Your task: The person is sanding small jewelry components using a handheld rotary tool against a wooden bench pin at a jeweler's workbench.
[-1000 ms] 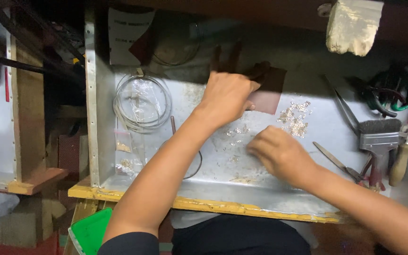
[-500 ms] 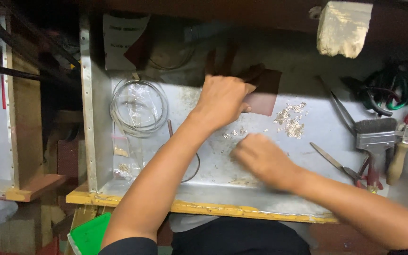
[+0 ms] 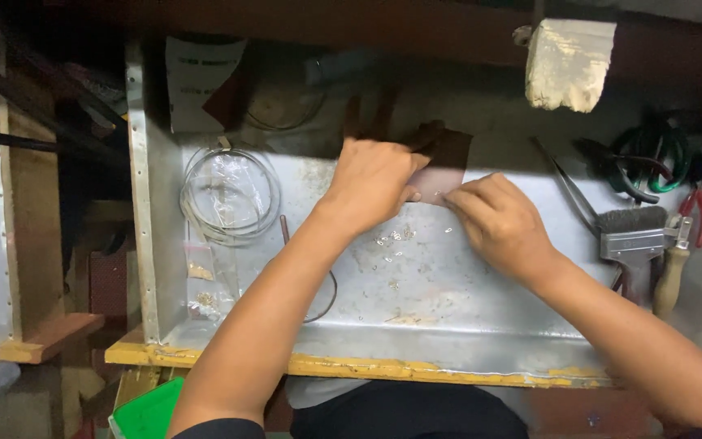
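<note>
My left hand (image 3: 373, 183) rests knuckles-up at the back of a shallow metal tray (image 3: 448, 321), its fingers curled on the edge of a dark brown sheet (image 3: 447, 154). My right hand (image 3: 497, 218) is just to its right, fingertips pinched next to the left hand at the sheet's lower edge. What the fingertips hold is too small to tell. Several tiny silvery bits (image 3: 396, 237) lie scattered on the tray below both hands.
A coil of wire around a clear bag (image 3: 229, 195) lies at the tray's left. A brush (image 3: 634, 240), tweezers (image 3: 566, 183), red-handled pliers (image 3: 699, 213) and green-handled pliers (image 3: 652, 158) sit at the right. A pale block (image 3: 569, 63) hangs above. A green bin (image 3: 152, 410) sits at the lower left.
My right hand has moved up and left from the tray's middle to meet the left hand at the brown sheet. The heap of silvery bits at the right is no longer visible.
</note>
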